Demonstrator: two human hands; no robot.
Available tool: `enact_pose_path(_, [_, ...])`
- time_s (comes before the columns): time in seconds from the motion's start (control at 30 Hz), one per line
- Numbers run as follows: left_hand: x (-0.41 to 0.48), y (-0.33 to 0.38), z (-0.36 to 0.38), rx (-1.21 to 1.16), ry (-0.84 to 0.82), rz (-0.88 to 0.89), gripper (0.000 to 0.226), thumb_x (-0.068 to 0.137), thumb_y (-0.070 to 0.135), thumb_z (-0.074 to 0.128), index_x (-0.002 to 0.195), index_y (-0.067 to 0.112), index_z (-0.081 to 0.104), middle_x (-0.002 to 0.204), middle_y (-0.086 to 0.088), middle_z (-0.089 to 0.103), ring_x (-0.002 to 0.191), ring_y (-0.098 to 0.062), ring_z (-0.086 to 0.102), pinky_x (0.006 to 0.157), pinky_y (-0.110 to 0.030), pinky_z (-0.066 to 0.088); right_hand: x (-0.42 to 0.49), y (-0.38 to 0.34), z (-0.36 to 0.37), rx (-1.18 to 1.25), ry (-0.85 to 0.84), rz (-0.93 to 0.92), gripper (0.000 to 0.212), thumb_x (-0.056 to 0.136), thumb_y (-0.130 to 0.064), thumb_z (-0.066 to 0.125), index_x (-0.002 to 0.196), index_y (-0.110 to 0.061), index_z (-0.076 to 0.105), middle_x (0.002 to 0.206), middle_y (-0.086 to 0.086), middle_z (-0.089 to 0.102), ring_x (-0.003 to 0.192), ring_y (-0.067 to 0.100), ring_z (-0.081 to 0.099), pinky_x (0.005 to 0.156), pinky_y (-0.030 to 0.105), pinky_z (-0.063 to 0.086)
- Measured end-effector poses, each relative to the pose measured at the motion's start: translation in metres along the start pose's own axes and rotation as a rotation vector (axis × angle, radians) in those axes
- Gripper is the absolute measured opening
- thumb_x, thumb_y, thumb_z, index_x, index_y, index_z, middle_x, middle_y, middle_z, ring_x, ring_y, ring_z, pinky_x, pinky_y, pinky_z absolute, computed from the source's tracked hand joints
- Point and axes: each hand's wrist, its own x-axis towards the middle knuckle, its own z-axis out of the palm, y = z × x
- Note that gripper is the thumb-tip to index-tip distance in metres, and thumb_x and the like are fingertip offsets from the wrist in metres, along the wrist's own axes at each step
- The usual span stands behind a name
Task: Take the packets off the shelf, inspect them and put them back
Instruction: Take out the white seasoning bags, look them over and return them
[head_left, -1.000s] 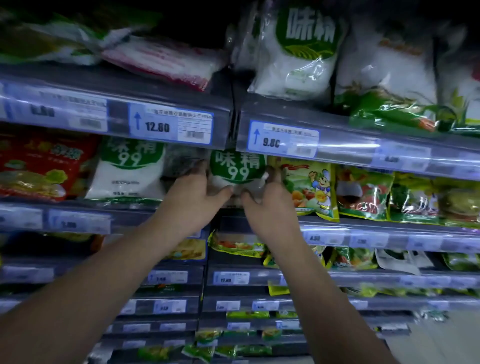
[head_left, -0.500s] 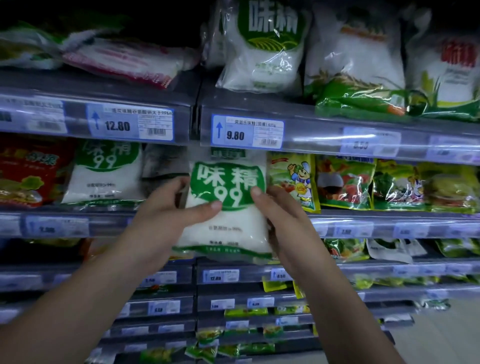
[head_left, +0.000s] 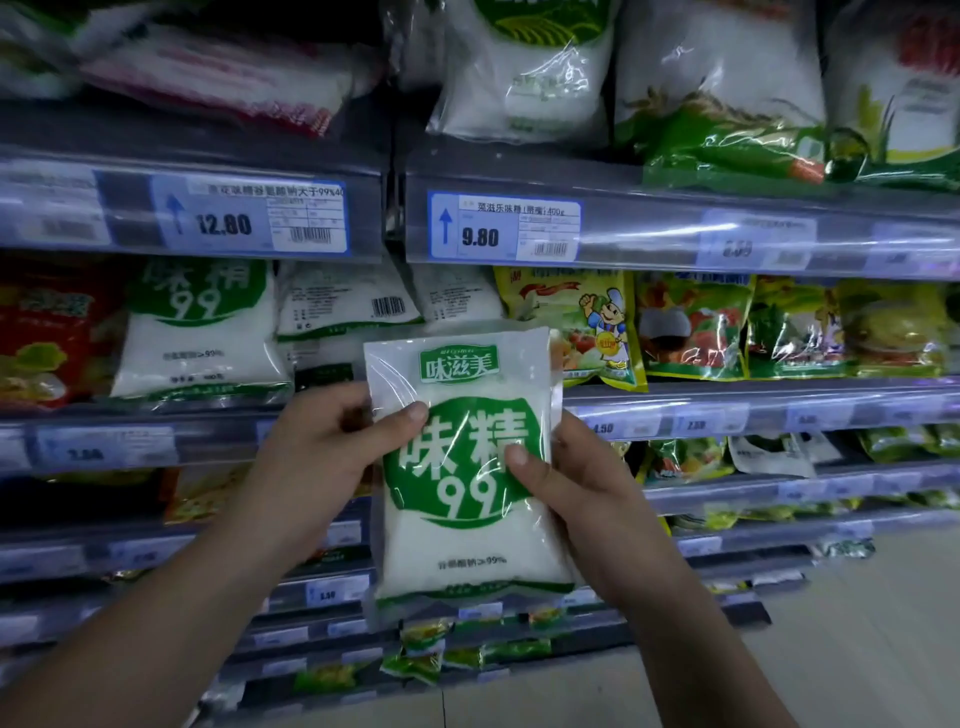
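In the head view, the white packet (head_left: 467, 519) with the green "99" roundel was off the shelf. It was held upright in front of the shelving, near the camera, with its long axis vertical and its printed face towards the person.

The left hand (head_left: 322, 457) gripped its left edge at about upper middle, thumb across the front and fingers curled out of sight behind. The right hand (head_left: 582, 499) gripped the right edge a little lower in the same way, thumb on the green print. Both hands were equally near the packet, so either could carry it.

The middle shelf (head_left: 727, 405) lay beyond and above the grip. The likely home was the space behind the packet's top left corner, between a matching upright packet (head_left: 197, 332) at the left and the yellow packet with a cartoon cook (head_left: 582, 322) at the right. Two white packets (head_left: 348, 306) sat there back side out, a barcode showing on one.

Putting it back would, I judge, mean lifting it up and away, top edge passing under the price rail (head_left: 675, 234).

The top shelf held larger white bags (head_left: 524, 67). The low shelves held small green and yellow sachets (head_left: 421, 660).
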Motion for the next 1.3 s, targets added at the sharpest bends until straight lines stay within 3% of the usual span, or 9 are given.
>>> enact_pose_path(0.2, [0.019,0.000,-0.014,-0.057,-0.093,0.012,0.051,0.073,0.037,0.084,0.093,-0.008,0.072,0.098,-0.037,0.070,0.094,-0.053,0.068,0.089,-0.060,0.056,0.002,-0.003,0.005,-0.024,0.155,0.032,0.026,0.087,-0.022,0.064,0.110,-0.023,0.077,0.107,0.010,0.080,0.099,0.026,0.076,0.085,0.049,0.059])
enact_pose_path(0.3, [0.031,0.002,-0.018,-0.117,-0.106,-0.017,0.030,0.073,0.038,0.076,0.083,0.010,0.081,0.086,-0.016,0.079,0.079,-0.033,0.073,0.082,-0.046,0.058,0.005,-0.005,0.005,0.018,0.191,0.041,0.028,0.084,-0.015,0.062,0.101,-0.026,0.082,0.098,0.004,0.082,0.091,0.017,0.078,0.074,0.031,0.060])
enact_pose_path(0.4, [0.035,0.006,-0.017,-0.164,-0.111,-0.056,0.015,0.071,0.033,0.070,0.072,0.025,0.083,0.078,0.000,0.077,0.069,-0.014,0.068,0.061,-0.029,0.055,0.007,-0.007,0.004,0.028,0.208,0.064,0.023,0.086,-0.014,0.065,0.100,-0.022,0.082,0.100,0.008,0.081,0.093,0.021,0.078,0.074,0.031,0.061])
enact_pose_path(0.63, [0.034,0.008,-0.013,-0.152,-0.092,-0.054,0.021,0.068,0.036,0.070,0.078,0.023,0.082,0.071,0.002,0.077,0.059,-0.010,0.069,0.053,-0.025,0.054,0.020,-0.004,0.005,0.030,0.305,0.035,0.028,0.089,-0.030,0.059,0.107,-0.021,0.079,0.112,0.010,0.079,0.106,0.028,0.075,0.085,0.041,0.062])
enact_pose_path(0.77, [0.035,0.012,-0.009,-0.081,-0.060,0.076,0.021,0.074,0.032,0.070,0.082,0.017,0.082,0.077,-0.003,0.079,0.070,-0.013,0.072,0.064,-0.025,0.058,0.025,-0.003,-0.006,0.070,0.266,0.050,0.025,0.078,-0.033,0.063,0.089,-0.025,0.085,0.095,0.003,0.081,0.089,0.023,0.074,0.073,0.031,0.062])
enact_pose_path(0.97, [0.035,0.017,0.007,-0.273,0.013,-0.072,0.011,0.066,0.024,0.071,0.064,0.019,0.081,0.062,0.002,0.075,0.052,-0.009,0.067,0.048,-0.019,0.050,0.035,-0.014,-0.033,0.187,0.154,0.075,0.031,0.080,-0.025,0.055,0.071,-0.021,0.085,0.079,0.002,0.082,0.070,0.012,0.078,0.058,0.026,0.062])
enact_pose_path(1.1, [0.039,0.021,0.014,-0.315,0.022,-0.093,0.010,0.074,0.021,0.077,0.068,0.013,0.078,0.061,-0.002,0.073,0.052,-0.017,0.062,0.058,-0.028,0.041,0.042,-0.020,-0.045,0.207,0.056,0.085,0.029,0.082,-0.026,0.057,0.086,-0.014,0.083,0.095,0.011,0.082,0.081,0.020,0.080,0.067,0.033,0.065])
enact_pose_path(1.2, [0.041,0.021,0.024,-0.387,0.042,-0.089,0.017,0.074,0.021,0.070,0.079,0.006,0.077,0.068,-0.004,0.076,0.057,-0.016,0.068,0.057,-0.025,0.053,0.047,-0.022,-0.057,0.233,0.045,0.110,0.032,0.082,-0.031,0.060,0.098,-0.014,0.083,0.107,0.014,0.080,0.095,0.024,0.079,0.076,0.037,0.065])
enact_pose_path(1.3, [0.043,0.023,0.035,-0.445,0.062,-0.125,0.021,0.072,0.021,0.067,0.086,0.007,0.076,0.073,-0.003,0.078,0.060,-0.013,0.071,0.054,-0.022,0.058,0.044,-0.019,-0.061,0.187,-0.099,0.147,0.047,0.090,-0.042,0.066,0.130,-0.017,0.067,0.131,0.013,0.072,0.119,0.031,0.070,0.089,0.045,0.061])
